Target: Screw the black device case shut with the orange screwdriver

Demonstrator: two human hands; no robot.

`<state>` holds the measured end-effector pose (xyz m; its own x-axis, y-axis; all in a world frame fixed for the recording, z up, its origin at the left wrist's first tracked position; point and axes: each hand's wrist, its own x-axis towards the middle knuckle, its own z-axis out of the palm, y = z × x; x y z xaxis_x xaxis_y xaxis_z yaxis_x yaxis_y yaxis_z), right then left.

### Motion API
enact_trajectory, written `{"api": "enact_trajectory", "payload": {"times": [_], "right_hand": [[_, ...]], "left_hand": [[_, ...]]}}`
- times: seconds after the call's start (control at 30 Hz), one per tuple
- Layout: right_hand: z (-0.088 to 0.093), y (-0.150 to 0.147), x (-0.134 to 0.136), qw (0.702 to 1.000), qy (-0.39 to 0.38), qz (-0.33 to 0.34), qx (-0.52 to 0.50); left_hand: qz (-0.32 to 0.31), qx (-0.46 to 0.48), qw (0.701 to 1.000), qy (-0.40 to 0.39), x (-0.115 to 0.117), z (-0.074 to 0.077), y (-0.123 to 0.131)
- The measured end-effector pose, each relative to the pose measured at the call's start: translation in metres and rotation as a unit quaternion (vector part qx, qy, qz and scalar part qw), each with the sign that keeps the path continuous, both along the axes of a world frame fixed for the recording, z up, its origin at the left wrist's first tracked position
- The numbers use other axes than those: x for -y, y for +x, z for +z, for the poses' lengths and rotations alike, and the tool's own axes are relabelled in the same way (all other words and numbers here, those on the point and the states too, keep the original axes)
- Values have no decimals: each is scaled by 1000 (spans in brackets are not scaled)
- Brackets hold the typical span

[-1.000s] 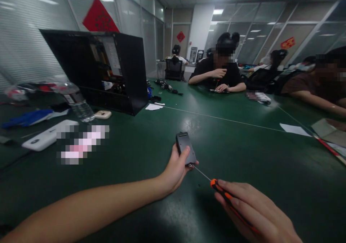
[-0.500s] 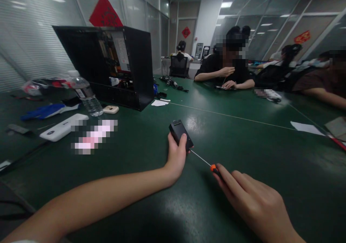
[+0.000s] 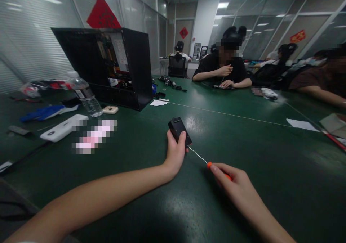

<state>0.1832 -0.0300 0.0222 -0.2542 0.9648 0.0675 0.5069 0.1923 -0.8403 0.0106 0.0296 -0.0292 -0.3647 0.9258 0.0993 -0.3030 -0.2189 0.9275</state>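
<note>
My left hand [image 3: 175, 153] is closed around a small black box-shaped device [image 3: 178, 129], propping it on the green table [image 3: 243, 145]. My right hand [image 3: 235, 187] is closed on an orange-handled screwdriver [image 3: 214, 169]. Its thin metal shaft [image 3: 197, 154] runs up and left to the device's lower end, where the tip meets it just beside my left thumb. Both forearms reach in from the bottom of the view.
An open black computer case [image 3: 108, 64] stands at the back left, with a water bottle [image 3: 85, 95], a white power bank [image 3: 63, 127], a blue glove [image 3: 44, 112] and papers [image 3: 301, 124] around. Other people [image 3: 224, 68] sit at the far side and right of the table.
The camera view has lifted and shifted. My left hand tilted the device slightly left, and my right hand slid further down-right along the screwdriver; the tip stays at the device.
</note>
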Motion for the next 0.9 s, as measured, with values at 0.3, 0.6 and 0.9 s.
{"api": "enact_trajectory", "payload": {"times": [0.3, 0.6, 0.9], "right_hand": [[-9, 9, 1, 958, 246, 9, 149], [-7, 16, 1, 841, 434, 30, 321], [-22, 7, -5, 962, 242, 3, 130]], "left_hand": [[-29, 50, 998, -19, -1, 1, 1], [-67, 43, 997, -18, -1, 2, 4], [-115, 44, 992, 15, 9, 7, 8]]}}
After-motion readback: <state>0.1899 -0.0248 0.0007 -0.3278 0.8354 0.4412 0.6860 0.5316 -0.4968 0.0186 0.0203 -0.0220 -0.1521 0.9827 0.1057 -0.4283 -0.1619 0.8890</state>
